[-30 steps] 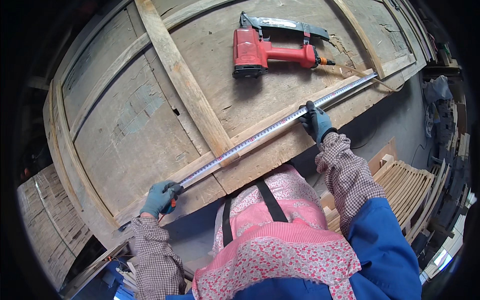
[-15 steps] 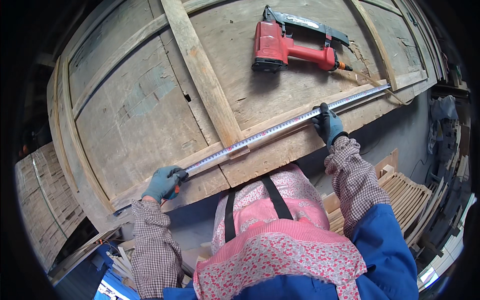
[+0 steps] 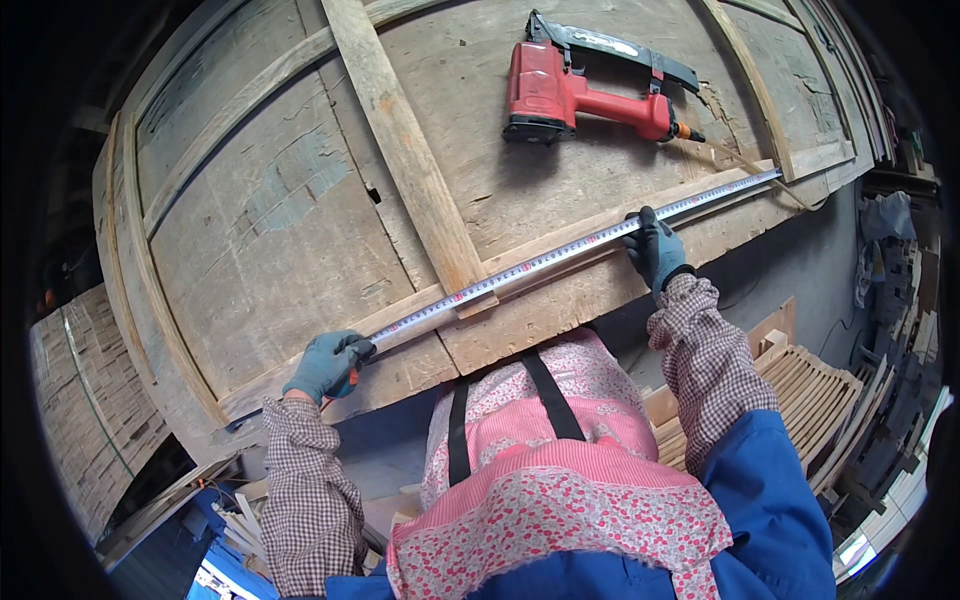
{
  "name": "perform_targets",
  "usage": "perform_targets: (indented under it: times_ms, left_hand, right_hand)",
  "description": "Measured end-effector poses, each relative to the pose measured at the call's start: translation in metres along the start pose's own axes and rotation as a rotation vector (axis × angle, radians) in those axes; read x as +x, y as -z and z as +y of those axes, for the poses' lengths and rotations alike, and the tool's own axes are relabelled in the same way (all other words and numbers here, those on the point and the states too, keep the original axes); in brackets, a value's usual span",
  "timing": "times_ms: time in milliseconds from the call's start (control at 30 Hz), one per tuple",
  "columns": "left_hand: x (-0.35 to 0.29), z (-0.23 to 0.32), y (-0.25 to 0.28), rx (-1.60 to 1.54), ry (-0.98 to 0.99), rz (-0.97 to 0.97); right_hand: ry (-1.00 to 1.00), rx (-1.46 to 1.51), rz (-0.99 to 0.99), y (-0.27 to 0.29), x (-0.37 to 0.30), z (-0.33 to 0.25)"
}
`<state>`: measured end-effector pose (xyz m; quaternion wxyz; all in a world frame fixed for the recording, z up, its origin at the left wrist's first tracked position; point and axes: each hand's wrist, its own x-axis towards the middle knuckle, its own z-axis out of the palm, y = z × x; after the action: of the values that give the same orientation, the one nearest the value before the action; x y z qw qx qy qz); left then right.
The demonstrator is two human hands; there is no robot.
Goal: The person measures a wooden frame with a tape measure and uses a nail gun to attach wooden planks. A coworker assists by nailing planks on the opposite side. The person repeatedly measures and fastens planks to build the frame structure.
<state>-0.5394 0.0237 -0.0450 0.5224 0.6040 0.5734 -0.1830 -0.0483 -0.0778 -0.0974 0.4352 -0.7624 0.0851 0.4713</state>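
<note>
A tape measure (image 3: 560,258) lies stretched along the near edge of a large wooden panel (image 3: 280,210), its blade running from the lower left up toward the far right corner. The left hand (image 3: 325,362), in a grey-blue glove, is closed around the tape's case near the panel's near-left corner, an orange bit of the case showing under the fingers. The right hand (image 3: 655,250), gloved the same, presses down on the blade partway along, fingers curled over it at the panel's edge. Both arms in checked sleeves reach forward, the right one further out. A red nail gun (image 3: 580,90) lies on the panel beyond the right hand, well apart from it. Stacked wooden slats (image 3: 810,390) sit lower right.
</note>
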Motion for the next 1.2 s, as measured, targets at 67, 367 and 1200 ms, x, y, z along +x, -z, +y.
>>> perform_targets:
  times_ms: [67, 367, 1200]
  left_hand:
    - [-0.001, 0.0, 0.001, -0.027, 0.014, -0.02]
    - [-0.039, 0.034, 0.004, -0.232, -0.029, -0.066]
    - [-0.056, 0.06, -0.121, -1.925, -0.295, 0.615]
  right_hand:
    - [0.009, 0.007, -0.001, 0.0, 0.002, 0.002]
    - [0.235, 0.186, -0.146, -0.009, -0.061, -0.022]
    - [-0.044, -0.903, -1.311, -0.071, -0.187, -0.041]
